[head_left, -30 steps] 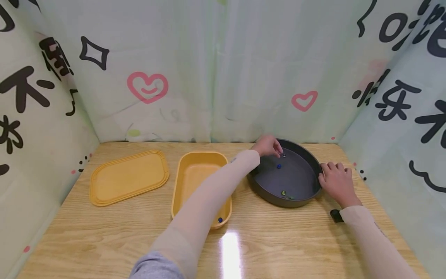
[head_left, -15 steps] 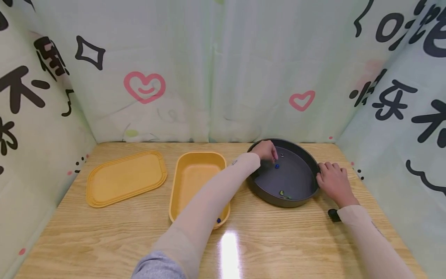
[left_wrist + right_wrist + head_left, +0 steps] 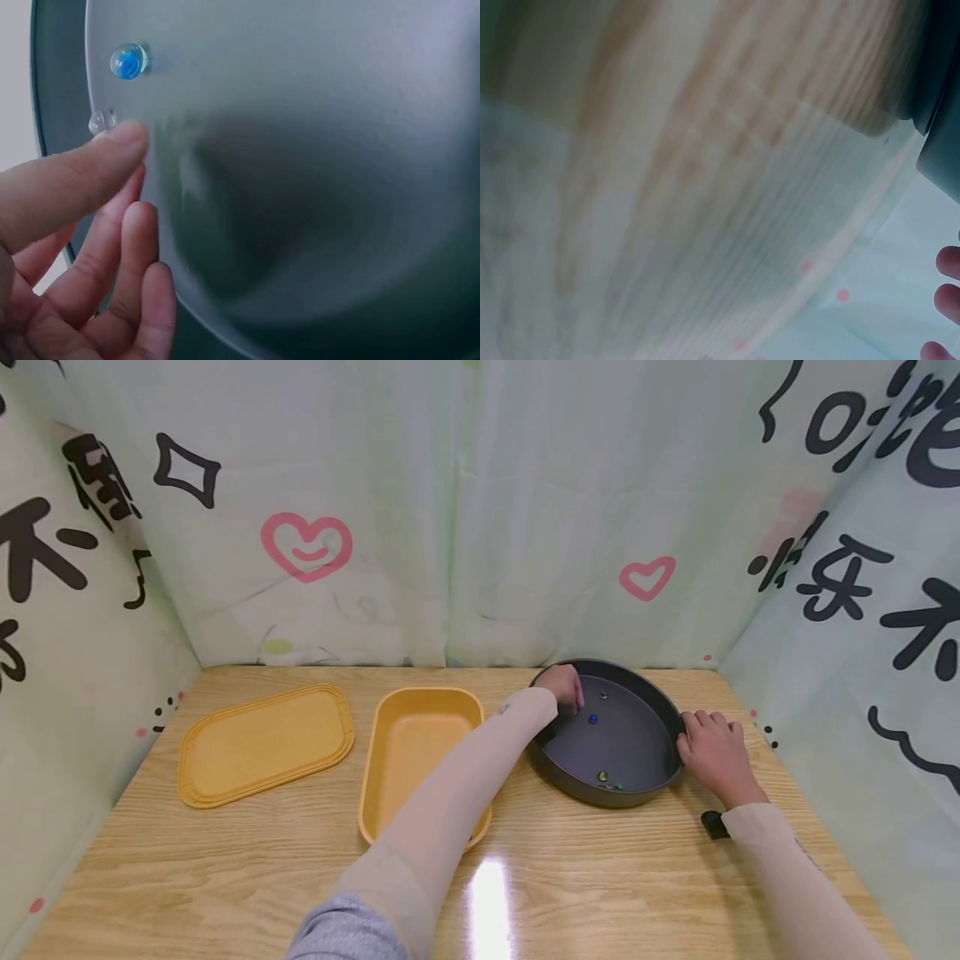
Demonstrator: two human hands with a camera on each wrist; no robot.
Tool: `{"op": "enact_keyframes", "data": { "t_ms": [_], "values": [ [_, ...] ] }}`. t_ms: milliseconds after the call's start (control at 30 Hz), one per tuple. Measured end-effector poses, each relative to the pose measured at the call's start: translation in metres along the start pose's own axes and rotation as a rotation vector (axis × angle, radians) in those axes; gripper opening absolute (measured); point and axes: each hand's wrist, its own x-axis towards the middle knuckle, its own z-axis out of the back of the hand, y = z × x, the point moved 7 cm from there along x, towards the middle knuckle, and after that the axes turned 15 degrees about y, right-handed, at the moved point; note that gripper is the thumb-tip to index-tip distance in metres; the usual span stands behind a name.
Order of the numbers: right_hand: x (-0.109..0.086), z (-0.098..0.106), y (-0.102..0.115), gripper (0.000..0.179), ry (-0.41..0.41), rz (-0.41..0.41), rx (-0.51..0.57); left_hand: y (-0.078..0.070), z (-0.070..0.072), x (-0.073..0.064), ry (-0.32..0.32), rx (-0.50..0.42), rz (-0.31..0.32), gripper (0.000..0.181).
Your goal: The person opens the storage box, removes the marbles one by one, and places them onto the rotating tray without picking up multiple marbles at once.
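Observation:
A round dark pan (image 3: 628, 735) stands at the right of the table. Inside it lie a blue marble (image 3: 593, 719), a clear marble (image 3: 603, 695) and greenish marbles (image 3: 603, 776) near the front wall. My left hand (image 3: 562, 685) is over the pan's left side, fingers curled and thumb near the index finger; whether something is between them is hidden. In the left wrist view, the clear marble (image 3: 100, 121) shows just beyond the thumb, the blue marble (image 3: 129, 61) farther off. My right hand (image 3: 716, 756) grips the pan's right rim; only its fingertips (image 3: 949, 262) show in the right wrist view.
A yellow rectangular container (image 3: 427, 714) stands left of the pan, partly covered by my left forearm. Farther left lies a flat yellow lid (image 3: 266, 743). Printed curtains (image 3: 450, 527) enclose the back and sides of the wooden table (image 3: 600, 877).
My left hand has drawn away leftward from the clear marble toward the pan's left wall. A blue marble seen earlier in the yellow container is now hidden behind my forearm. The right hand stays put.

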Motion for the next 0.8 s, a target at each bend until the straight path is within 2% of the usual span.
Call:
{"op": "enact_keyframes", "data": {
  "t_ms": [333, 800],
  "values": [
    [0.001, -0.0021, 0.0001, 0.034, 0.012, 0.002, -0.004, -0.002, -0.0012, -0.008, -0.001, 0.011, -0.01, 0.012],
    [0.0003, -0.0027, -0.0025, 0.033, 0.009, -0.006, -0.005, -0.0023, -0.0021, 0.0013, 0.0, 0.013, 0.014, 0.013]
  ]
}}
